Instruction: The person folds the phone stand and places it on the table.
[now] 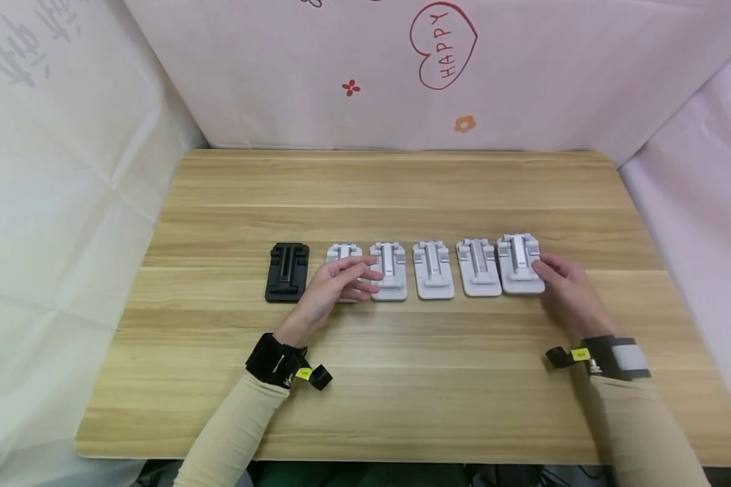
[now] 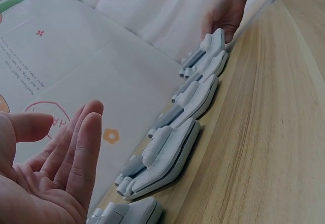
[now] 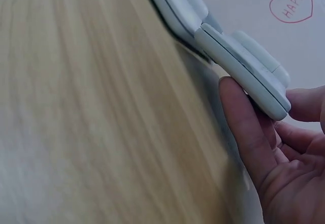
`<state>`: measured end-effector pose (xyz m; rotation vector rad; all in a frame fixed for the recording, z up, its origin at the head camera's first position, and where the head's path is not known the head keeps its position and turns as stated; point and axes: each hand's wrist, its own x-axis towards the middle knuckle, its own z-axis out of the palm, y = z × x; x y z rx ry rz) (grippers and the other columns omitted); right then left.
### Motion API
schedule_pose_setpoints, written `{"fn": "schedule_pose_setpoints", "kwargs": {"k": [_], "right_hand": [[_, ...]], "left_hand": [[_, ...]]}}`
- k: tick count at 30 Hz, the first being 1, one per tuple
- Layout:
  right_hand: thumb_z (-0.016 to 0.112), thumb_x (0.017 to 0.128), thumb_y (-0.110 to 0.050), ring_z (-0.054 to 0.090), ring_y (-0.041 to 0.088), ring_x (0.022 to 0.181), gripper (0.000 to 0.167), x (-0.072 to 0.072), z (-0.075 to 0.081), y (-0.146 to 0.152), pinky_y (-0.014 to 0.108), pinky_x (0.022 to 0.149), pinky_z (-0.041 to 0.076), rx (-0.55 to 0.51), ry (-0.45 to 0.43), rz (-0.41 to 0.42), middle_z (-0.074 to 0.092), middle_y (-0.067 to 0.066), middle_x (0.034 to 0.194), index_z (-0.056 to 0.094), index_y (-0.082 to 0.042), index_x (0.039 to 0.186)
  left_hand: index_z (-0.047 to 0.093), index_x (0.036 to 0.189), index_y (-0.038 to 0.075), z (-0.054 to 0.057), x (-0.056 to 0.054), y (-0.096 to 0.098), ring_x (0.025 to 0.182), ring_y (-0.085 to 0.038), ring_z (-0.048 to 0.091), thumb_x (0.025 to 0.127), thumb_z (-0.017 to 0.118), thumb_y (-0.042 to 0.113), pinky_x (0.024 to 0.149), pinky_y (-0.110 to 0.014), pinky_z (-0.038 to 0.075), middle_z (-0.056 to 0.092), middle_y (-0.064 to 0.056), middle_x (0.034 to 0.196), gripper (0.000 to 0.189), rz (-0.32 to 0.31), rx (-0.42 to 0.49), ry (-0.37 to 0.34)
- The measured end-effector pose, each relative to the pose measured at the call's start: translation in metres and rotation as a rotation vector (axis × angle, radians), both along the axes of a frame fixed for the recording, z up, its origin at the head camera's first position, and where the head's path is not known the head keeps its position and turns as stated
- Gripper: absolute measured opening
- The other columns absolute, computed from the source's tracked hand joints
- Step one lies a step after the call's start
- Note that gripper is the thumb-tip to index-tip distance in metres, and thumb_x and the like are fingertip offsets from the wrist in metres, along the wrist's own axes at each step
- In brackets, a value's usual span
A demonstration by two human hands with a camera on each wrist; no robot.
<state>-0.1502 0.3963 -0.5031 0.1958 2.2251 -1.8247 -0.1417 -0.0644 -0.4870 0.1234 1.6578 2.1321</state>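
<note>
My right hand [image 1: 563, 284] pinches the right edge of the rightmost white folding phone stand [image 1: 520, 265], thumb on top and fingers beneath. In the right wrist view that stand [image 3: 244, 71] is tilted and raised off the wood, its far end close to or touching its neighbour [image 3: 177, 10]. My left hand [image 1: 335, 287] hovers with relaxed, extended fingers, holding nothing. It partly covers a white phone stand [image 1: 343, 250] and the edge of another [image 1: 390, 270]. A black phone stand [image 1: 287, 272] lies at the row's left end.
More white phone stands [image 1: 434, 270] [image 1: 478, 268] lie in the row across the middle of the wooden table [image 1: 402, 392]. White sheets with drawings [image 1: 524, 67] rise behind the table and at both sides. Each wrist carries a black strap [image 1: 276, 362].
</note>
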Motion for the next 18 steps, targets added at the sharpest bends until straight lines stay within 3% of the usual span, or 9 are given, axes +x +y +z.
{"fn": "schedule_pose_setpoints", "kwargs": {"k": [3,7,10,14,18], "right_hand": [[0.058,0.107,-0.034,0.061,-0.001,0.099,0.043,-0.0009,-0.0021,0.0019,0.012,0.084,0.049,0.069,0.010,0.010,0.069,-0.020,0.107,0.053,-0.009,0.141],[0.054,0.108,-0.037,0.061,-0.003,0.095,0.058,-0.0017,-0.0043,0.0019,0.011,0.082,0.049,0.227,0.037,0.035,0.068,-0.021,0.103,0.046,0.006,0.147],[0.052,0.108,-0.041,0.058,-0.002,0.094,0.064,-0.0023,-0.0043,-0.0007,0.013,0.081,0.048,0.366,0.063,0.041,0.068,-0.005,0.113,0.046,0.010,0.146],[0.054,0.106,-0.046,0.055,0.000,0.091,0.061,-0.0027,-0.0009,-0.0048,0.016,0.076,0.045,0.565,0.105,0.018,0.065,0.024,0.123,0.058,0.006,0.137],[0.057,0.105,-0.044,0.056,0.002,0.084,0.056,-0.0039,0.0033,-0.0069,0.015,0.069,0.047,0.659,0.131,0.009,0.067,0.031,0.120,0.063,0.006,0.129]], "left_hand": [[0.059,0.138,-0.005,-0.0005,0.0004,-0.0004,0.090,-0.016,0.076,0.108,0.054,0.017,0.080,-0.029,0.064,0.077,-0.007,0.108,0.038,-0.004,0.000,0.001],[0.059,0.138,-0.003,-0.0018,0.0017,-0.0009,0.090,-0.016,0.076,0.108,0.054,0.019,0.080,-0.029,0.064,0.077,-0.008,0.109,0.038,-0.008,-0.004,0.000],[0.060,0.138,-0.002,-0.0031,0.0023,-0.0012,0.090,-0.016,0.076,0.108,0.054,0.020,0.079,-0.028,0.064,0.078,-0.008,0.109,0.037,-0.006,-0.012,0.000],[0.061,0.137,0.000,-0.0034,0.0022,-0.0010,0.091,-0.016,0.076,0.108,0.055,0.021,0.079,-0.029,0.064,0.077,-0.009,0.111,0.036,-0.003,-0.021,0.009],[0.063,0.136,0.002,-0.0020,0.0023,-0.0008,0.091,-0.017,0.076,0.108,0.056,0.021,0.080,-0.029,0.063,0.077,-0.010,0.111,0.035,0.000,-0.034,0.009]]}}
